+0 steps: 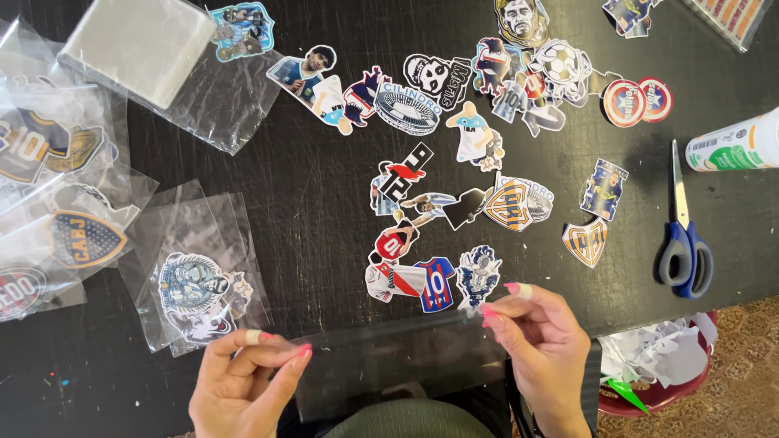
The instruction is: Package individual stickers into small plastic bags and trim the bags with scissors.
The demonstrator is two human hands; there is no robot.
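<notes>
My left hand [243, 381] and my right hand [544, 345] each pinch one end of an empty clear plastic sleeve [389, 357], stretched between them at the near table edge. Just beyond my right fingers lie cut-out stickers: a blue and white figure [479, 276], a blue and red jersey [436, 284] and a white jersey with a red band [393, 280]. Many more stickers are scattered across the black table [316, 203].
Filled clear bags with stickers [195, 292] lie at the left, and a stack of empty sleeves [138, 45] at the far left. Blue-handled scissors [684, 235] and a white glue tube [734, 144] lie at the right. A red bin with paper scraps [657, 365] stands below the table edge.
</notes>
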